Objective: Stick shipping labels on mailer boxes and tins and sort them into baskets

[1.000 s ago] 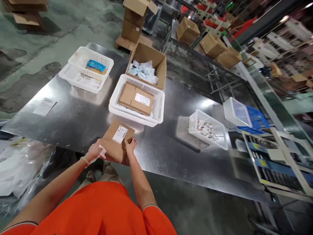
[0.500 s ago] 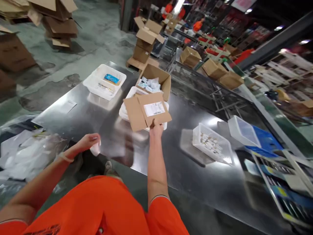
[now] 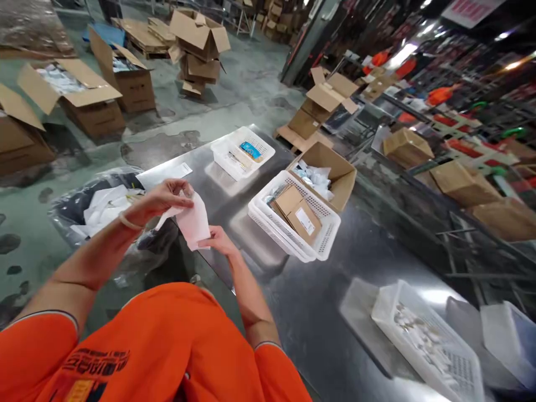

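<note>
Head view: on the near side of the worktop (image 3: 326,312), a piece of white paper (image 3: 195,223) is up in the air between the two hands. The left hand (image 3: 170,196) pinches its upper end between thumb and fingers; the right hand (image 3: 221,240) grips its lower edge.

Ahead stands a white perforated basket (image 3: 272,229), nested in another, holding flat brown cartons (image 3: 293,206); the top one bears a white label (image 3: 305,221) whose print is too small to read. Just beyond it, an open cardboard box (image 3: 347,187) contains white and pale-blue items in clear plastic. To its left, a smaller white basket (image 3: 226,166) has a bright blue packet (image 3: 250,149) inside, its lettering illegible. A white basket (image 3: 402,352) at lower right carries many small white pieces with brownish parts.

Beside the worktop at left, a clear-plastic-lined receptacle (image 3: 67,212) is heaped with crumpled white sheets. On the floor beyond, an open carton (image 3: 92,117) holds whitish goods. Dark print on the orange shirt (image 3: 180,346) and reddish characters on a hanging sign (image 3: 471,10) cannot be read.
</note>
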{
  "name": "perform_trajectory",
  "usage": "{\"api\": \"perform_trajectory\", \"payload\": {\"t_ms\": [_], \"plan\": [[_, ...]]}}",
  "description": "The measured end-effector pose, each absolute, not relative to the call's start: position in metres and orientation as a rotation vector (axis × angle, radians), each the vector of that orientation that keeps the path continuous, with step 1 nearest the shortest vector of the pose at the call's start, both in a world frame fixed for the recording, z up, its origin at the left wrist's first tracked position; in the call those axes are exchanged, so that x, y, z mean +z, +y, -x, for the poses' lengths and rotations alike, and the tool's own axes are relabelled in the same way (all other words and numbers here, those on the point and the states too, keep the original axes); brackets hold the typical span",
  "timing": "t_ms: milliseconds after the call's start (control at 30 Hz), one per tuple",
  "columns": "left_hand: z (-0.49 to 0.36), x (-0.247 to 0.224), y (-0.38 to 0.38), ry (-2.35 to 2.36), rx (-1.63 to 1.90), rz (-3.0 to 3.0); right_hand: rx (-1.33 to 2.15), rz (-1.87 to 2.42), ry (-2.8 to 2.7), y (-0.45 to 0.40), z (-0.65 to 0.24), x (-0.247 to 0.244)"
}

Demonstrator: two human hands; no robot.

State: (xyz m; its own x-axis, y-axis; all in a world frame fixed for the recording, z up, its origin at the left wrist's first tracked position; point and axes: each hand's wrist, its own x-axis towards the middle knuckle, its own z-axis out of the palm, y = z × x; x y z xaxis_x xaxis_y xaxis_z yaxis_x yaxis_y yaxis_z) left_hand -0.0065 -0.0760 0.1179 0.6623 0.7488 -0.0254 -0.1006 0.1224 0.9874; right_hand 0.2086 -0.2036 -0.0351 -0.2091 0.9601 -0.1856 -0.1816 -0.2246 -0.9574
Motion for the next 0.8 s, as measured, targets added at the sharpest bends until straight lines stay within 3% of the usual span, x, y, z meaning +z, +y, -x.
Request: {"api": "perform_trajectory", "payload": {"t_ms": [333,800], "plan": [[0.074,0.083,-0.054,0.784,1.074,-1.037,1.510,1.305,-0.922,-0.206,-0.181,-0.038],[0.127,0.011,-0.057,1.096,1.142,-0.891,1.525,1.428,-0.740,-0.191,-0.147,-0.060]]}}
